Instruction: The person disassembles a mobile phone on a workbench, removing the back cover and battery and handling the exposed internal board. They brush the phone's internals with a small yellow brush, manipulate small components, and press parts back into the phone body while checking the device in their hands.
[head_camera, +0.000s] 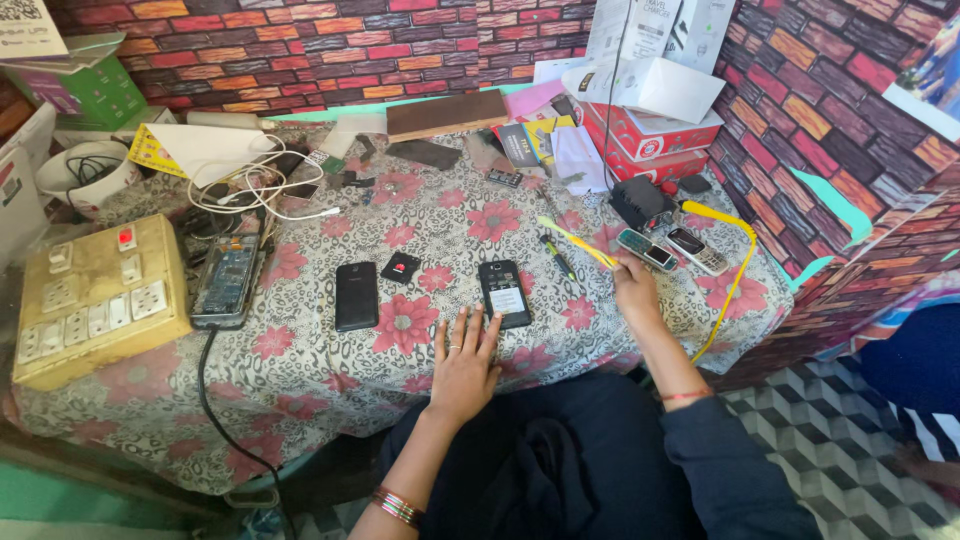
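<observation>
Left hand (466, 362) flat, fingers spread, on floral cloth (330, 370), fingertips touching open-backed phone (504, 292). Right hand (634, 283) closed around yellow tool (575, 241), just beside two keypad phones (672, 249). Black phone (356, 296) lies left.

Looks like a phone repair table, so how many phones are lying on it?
5: opened phone beside the switchboard, black phone, open-backed phone by the left hand, two keypad phones near the right hand. Clutter may hide more.
</observation>
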